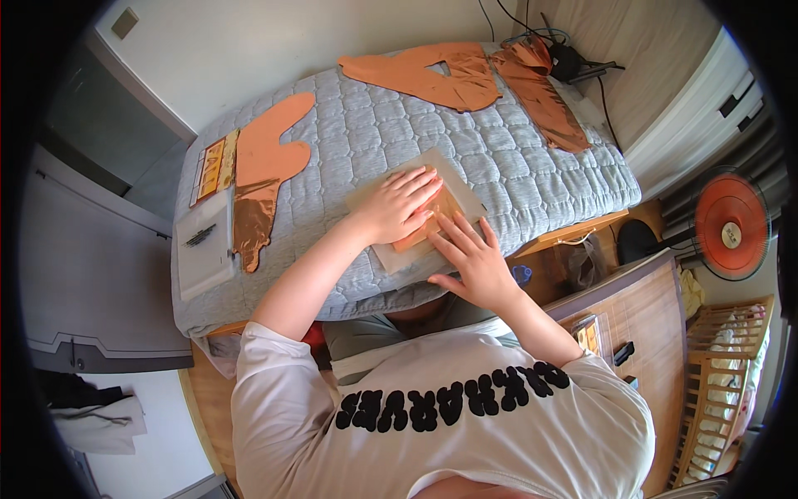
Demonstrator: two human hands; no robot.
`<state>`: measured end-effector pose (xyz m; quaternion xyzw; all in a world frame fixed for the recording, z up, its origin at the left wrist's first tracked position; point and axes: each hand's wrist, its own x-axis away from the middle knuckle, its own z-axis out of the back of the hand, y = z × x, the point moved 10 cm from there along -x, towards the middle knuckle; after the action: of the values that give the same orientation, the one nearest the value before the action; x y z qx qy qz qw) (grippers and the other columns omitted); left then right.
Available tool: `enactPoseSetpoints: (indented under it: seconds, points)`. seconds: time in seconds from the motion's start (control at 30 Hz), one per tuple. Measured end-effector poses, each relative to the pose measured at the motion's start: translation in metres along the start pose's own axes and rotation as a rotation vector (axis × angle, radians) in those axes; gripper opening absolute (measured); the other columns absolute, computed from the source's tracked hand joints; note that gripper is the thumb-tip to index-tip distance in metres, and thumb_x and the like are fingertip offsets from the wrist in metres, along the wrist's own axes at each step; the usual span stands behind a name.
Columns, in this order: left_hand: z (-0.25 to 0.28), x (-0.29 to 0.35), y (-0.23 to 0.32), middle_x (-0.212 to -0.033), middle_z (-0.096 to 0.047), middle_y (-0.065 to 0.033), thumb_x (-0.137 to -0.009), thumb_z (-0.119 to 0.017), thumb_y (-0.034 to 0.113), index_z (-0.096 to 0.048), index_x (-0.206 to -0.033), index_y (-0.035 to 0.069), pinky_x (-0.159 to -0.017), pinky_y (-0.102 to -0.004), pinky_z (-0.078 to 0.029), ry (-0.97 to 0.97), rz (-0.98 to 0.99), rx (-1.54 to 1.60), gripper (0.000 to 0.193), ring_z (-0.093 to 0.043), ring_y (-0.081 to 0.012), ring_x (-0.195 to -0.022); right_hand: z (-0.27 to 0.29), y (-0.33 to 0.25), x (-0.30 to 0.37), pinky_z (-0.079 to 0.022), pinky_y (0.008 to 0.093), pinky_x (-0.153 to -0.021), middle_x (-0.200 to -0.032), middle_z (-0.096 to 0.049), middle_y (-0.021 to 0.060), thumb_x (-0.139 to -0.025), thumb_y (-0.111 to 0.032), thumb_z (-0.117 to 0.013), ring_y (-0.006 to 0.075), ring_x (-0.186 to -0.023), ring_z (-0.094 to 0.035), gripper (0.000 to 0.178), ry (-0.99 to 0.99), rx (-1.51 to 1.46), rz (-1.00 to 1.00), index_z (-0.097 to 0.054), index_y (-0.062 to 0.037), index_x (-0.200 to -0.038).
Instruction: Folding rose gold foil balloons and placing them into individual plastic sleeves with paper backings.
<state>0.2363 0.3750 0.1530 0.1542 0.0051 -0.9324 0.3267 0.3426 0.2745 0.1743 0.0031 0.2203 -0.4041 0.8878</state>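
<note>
A small folded piece of copper-orange foil lies on a flat beige-grey sheet near the front edge of the bed. My left hand rests flat over its upper left part, fingers stretched out. From the right, my right hand reaches in with its fingers spread, the tips touching the foil near its right edge. Both palms face down, and between them they hide much of the foil. Neither hand is closed around anything.
Flat copper foil balloons lie on the grey quilted mattress: one at left, one at the back, one at far right. Beside the left one are a yellow-red printed packet and a clear plastic bag. A red fan stands right.
</note>
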Motion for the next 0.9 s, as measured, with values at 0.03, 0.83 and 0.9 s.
enactPoseSetpoints:
  seconds: [0.03, 0.83, 0.9]
  points:
    - [0.0, -0.001, 0.001, -0.159, -0.041, -0.0153, -0.101, -0.052, 0.037, -0.042, -0.153, 0.006, -0.122, -0.0476, -0.027, -0.011, -0.002, -0.012, 0.061, -0.034, -0.0315, -0.15, 0.004, 0.004, 0.005, -0.033, 0.0528, -0.114, -0.148, -0.052, 0.01, -0.09, -0.046, -0.069, 0.0313, -0.137, -0.048, 0.06, 0.062, -0.071, 0.008, -0.057, -0.0152, -0.139]
    - [0.007, -0.006, -0.038, -0.163, -0.035, -0.0139, -0.095, -0.061, 0.055, -0.037, -0.156, 0.008, -0.125, -0.0434, -0.025, -0.043, 0.15, -0.069, 0.081, -0.03, -0.0293, -0.152, 0.008, 0.012, -0.037, -0.045, 0.0408, -0.09, -0.106, -0.061, 0.0057, -0.091, -0.019, -0.07, 0.0287, -0.103, -0.057, 0.015, 0.038, -0.272, 0.229, -0.064, -0.0108, -0.102]
    - [0.007, -0.006, -0.045, -0.163, -0.034, -0.0138, -0.095, -0.062, 0.054, -0.037, -0.157, 0.008, -0.125, -0.0432, -0.025, -0.049, 0.137, -0.068, 0.081, -0.03, -0.0292, -0.152, 0.006, 0.014, -0.044, -0.045, 0.041, -0.091, -0.106, -0.061, 0.0058, -0.091, -0.019, -0.069, 0.0293, -0.105, -0.057, 0.015, 0.024, -0.258, 0.215, -0.063, -0.0107, -0.103]
